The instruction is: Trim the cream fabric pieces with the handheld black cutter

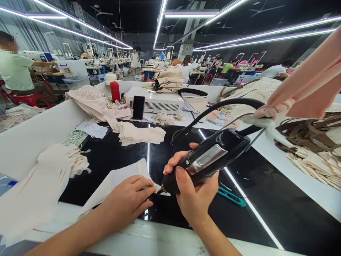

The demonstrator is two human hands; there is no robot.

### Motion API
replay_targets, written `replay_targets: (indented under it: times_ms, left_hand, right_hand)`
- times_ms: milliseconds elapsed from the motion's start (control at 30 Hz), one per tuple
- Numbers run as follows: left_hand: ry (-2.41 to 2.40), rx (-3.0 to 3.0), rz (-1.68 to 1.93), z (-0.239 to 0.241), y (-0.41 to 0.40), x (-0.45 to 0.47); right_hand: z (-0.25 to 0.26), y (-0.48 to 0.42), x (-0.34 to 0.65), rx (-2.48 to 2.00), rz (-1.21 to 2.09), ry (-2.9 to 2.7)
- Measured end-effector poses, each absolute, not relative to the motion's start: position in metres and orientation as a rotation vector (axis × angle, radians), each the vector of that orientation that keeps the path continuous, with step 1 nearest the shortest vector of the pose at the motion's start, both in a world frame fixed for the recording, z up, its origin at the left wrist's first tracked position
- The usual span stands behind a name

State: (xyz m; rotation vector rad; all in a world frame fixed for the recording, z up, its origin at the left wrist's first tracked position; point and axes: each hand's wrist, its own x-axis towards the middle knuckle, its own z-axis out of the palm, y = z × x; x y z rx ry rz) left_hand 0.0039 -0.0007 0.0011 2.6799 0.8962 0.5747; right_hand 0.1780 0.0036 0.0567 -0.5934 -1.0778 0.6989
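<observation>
My right hand (191,188) is wrapped round a black handheld tool (210,156) with a silver panel and a thick black cable (229,105) arching off to the right. The tool's tip points down at the corner of a pale fabric piece (117,179) lying on the glossy black table (266,199). My left hand (128,201) lies flat on that fabric piece, fingers stretched out, pressing it down just left of the tool tip.
A stack of cream fabric pieces (141,134) lies behind, and another heap (48,174) at the left. Teal snips (231,197) rest right of my hand. A phone (138,107), red bottle (115,91) and white box (157,101) stand at the back. Brown straps (309,133) pile at the right. Other people work at distant tables.
</observation>
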Motion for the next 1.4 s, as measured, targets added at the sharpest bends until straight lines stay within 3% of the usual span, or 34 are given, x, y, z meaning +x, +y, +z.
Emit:
replay_targets:
  times_ms: [1400]
  left_hand:
    - [0.757, 2.778, 0.739, 0.010, 0.032, 0.014]
  right_hand:
    - [0.057, 0.007, 0.202, -0.712, 0.497, -1.098]
